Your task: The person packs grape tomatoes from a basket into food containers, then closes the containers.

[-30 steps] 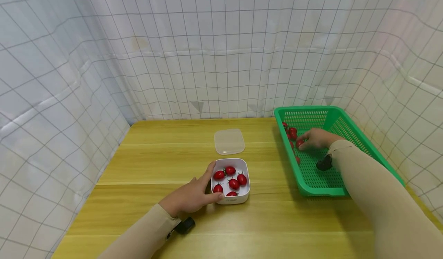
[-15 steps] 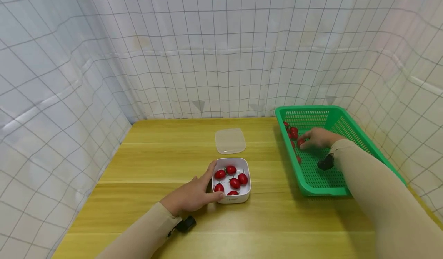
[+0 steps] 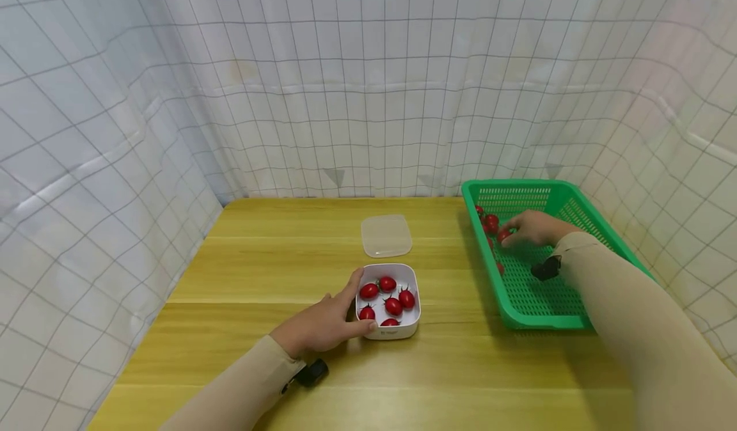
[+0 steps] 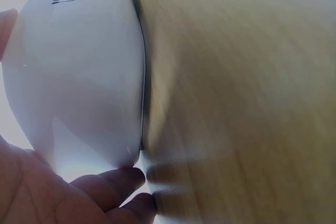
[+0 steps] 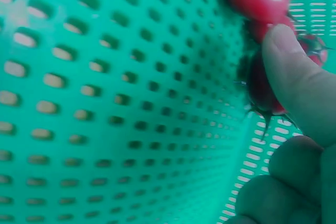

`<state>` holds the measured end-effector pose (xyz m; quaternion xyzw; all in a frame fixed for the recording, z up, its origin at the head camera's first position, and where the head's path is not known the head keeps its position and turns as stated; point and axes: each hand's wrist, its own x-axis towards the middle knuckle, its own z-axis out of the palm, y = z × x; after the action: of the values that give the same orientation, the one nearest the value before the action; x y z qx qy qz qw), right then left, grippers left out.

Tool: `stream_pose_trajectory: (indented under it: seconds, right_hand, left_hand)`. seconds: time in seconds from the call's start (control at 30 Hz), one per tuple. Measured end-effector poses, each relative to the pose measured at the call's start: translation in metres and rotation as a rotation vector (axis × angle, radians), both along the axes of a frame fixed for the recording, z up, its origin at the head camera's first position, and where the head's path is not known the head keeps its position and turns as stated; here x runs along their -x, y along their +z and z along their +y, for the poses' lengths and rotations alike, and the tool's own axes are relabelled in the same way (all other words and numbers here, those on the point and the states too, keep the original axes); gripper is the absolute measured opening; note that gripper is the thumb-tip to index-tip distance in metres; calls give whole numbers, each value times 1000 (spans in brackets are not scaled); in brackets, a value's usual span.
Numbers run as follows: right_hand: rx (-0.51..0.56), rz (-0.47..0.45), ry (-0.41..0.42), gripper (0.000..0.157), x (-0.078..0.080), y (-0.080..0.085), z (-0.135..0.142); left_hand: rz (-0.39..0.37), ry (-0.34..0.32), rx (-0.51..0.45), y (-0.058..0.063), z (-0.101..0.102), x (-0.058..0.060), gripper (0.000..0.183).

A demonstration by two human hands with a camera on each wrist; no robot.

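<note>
Down in the green basket (image 3: 547, 321), the right hand (image 3: 532, 227) has a narrow grip, pinching a tomato (image 5: 260, 85); only the right wrist view picks out its spiky stem cap (image 5: 266, 115). Over on the table (image 3: 230, 271), the left hand (image 3: 322, 322) curves its grip round the white box (image 3: 397, 334), fingertips (image 4: 132, 176) by its base from the left wrist. The head view alone reveals red tomatoes (image 3: 393, 306) inside and a translucent lid (image 3: 386, 235) just beyond.
</note>
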<state>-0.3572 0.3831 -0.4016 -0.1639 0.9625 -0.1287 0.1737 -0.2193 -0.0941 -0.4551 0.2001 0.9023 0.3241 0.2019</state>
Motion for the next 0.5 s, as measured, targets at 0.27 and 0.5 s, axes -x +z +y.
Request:
stream_pose_trajectory:
  seconds: [0.27, 0.5]
  right_hand:
    - [-1, 46, 14, 51, -1, 7, 5]
    - [20, 96, -23, 55, -3, 23, 0]
  left_hand:
    - [-2, -1, 5, 2, 2, -2, 108]
    - [14, -1, -24, 5, 3, -4, 107]
